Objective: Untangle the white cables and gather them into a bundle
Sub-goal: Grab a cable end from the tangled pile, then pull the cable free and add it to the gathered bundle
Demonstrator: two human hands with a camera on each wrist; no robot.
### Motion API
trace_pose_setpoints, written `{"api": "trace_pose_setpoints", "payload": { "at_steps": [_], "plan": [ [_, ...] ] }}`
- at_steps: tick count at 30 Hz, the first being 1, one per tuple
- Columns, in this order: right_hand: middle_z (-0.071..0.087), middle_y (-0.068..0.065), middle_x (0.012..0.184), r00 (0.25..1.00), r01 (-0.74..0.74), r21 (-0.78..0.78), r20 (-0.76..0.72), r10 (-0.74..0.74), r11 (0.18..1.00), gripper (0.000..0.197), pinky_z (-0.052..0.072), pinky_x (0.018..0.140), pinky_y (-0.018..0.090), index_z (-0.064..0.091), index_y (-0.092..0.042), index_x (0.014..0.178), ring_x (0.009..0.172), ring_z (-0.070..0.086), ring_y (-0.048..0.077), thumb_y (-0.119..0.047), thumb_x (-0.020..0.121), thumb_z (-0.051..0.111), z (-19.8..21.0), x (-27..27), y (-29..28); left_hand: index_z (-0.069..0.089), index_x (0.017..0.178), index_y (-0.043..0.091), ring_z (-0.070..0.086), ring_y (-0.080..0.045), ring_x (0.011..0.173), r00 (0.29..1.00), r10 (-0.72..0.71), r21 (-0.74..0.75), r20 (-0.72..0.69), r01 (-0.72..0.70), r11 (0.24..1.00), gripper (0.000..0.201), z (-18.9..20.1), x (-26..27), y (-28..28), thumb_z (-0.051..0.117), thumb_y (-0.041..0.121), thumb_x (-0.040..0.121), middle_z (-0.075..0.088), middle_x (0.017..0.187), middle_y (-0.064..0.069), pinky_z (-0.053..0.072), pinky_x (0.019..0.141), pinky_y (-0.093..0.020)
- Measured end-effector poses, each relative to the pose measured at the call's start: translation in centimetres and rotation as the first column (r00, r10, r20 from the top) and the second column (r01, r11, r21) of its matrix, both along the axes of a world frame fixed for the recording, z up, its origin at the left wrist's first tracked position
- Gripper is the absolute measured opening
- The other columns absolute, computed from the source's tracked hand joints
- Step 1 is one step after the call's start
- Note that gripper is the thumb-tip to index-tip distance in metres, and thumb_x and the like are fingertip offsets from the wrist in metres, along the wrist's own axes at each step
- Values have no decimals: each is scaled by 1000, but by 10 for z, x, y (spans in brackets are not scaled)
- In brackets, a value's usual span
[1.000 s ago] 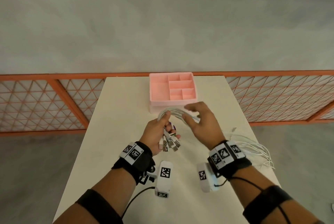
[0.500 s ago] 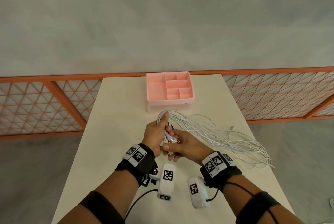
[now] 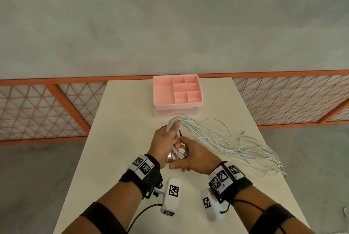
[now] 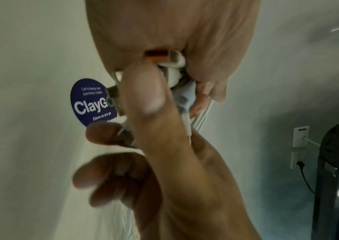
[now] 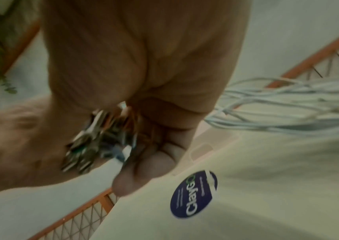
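Observation:
Several white cables (image 3: 224, 139) are gathered at one end and fan out to the right across the cream table (image 3: 122, 120). My left hand (image 3: 170, 137) grips the gathered strands, with the thumb lying along them. Right beside it, my right hand (image 3: 182, 160) curls round the cluster of plug ends (image 3: 178, 155). In the left wrist view the plug ends (image 4: 164, 59) sit between both hands. The right wrist view shows the metal plug ends (image 5: 90, 139) under my palm and the loose cables (image 5: 277, 104) trailing off behind it.
A pink compartment tray (image 3: 160, 92) stands on a box at the table's far end, just beyond the hands. A round dark blue sticker (image 5: 193, 194) lies on the table below the hands. The cable tails reach the table's right edge (image 3: 275, 169). An orange lattice railing (image 3: 47, 105) runs behind.
My right hand left the cable loop and came back to the plug ends next to my left hand. The cables now lie fanned out to the right.

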State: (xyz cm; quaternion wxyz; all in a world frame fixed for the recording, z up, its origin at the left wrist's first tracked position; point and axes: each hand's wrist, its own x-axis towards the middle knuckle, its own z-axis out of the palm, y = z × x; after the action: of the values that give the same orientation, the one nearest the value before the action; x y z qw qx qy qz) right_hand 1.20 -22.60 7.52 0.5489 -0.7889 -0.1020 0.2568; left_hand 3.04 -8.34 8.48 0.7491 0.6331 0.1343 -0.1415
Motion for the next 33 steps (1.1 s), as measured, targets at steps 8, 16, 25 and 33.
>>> {"api": "trace_pose_setpoints", "payload": {
  "at_steps": [8,16,25,33],
  "plan": [
    [56,-4,115,629,352,-261,777,-21,899,48,40,90,22,59,-21,123,105,48,9,-34,80,76,29,44,-36,46,58,20,32,-16,47,988,-147,-195,37,152,969,48,26,-3,5,56,45,98,25,54,-1,56,66,-40],
    [59,0,58,802,261,-381,598,21,887,33,46,57,37,53,-20,64,59,56,25,-33,92,63,57,82,-29,40,61,19,31,-11,41,920,-387,-383,62,380,842,46,42,-25,-13,61,42,94,25,47,4,56,64,-37],
    [46,-11,45,748,320,-113,639,-178,941,46,42,54,32,41,-30,54,47,41,11,-34,93,65,63,84,-28,44,72,15,28,-6,37,828,-550,-497,108,524,692,62,76,-23,-20,33,74,87,24,46,7,53,63,-35],
    [66,5,71,830,342,-54,486,-274,938,18,54,70,53,58,-22,74,70,64,31,-38,81,54,39,61,-10,43,69,14,28,-13,40,908,-361,-265,213,410,873,44,85,-12,-10,41,41,104,25,48,1,55,65,-40]
  ]
}}
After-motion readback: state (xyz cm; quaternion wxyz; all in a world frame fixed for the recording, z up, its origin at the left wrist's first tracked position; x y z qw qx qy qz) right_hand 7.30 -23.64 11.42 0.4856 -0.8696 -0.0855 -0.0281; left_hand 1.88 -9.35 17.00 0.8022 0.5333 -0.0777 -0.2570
